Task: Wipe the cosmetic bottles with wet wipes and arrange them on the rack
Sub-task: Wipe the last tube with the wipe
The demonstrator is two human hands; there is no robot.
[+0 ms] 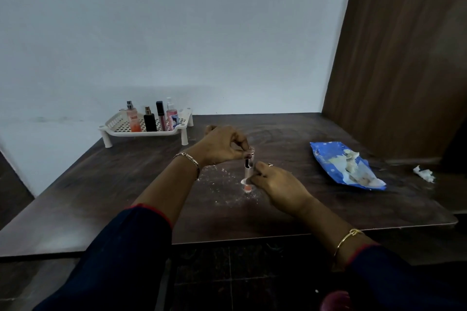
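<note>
At the far left, the white rack (146,134) stood at the back of the table (303,209), with four cosmetic bottles (150,121) upright on it in a row. Near the middle, our left hand (222,145) pinched the cap end of a slim tube (248,171) that stood upright on the tabletop, well apart from the rack. Just to its right, our right hand (275,184) curled its fingers around the tube's lower part, with a scrap of white wipe (244,181) pressed against it. White specks lay on the wood around the base.

To do this well, we judged the top grip should hold firm while the wipe travelled the full length and all the way round. The tube should also be lifted clear of the specks before it went to the rack. Farther right lay the blue wipe pack (328,159), torn open, and beyond it a crumpled used wipe (425,174).
</note>
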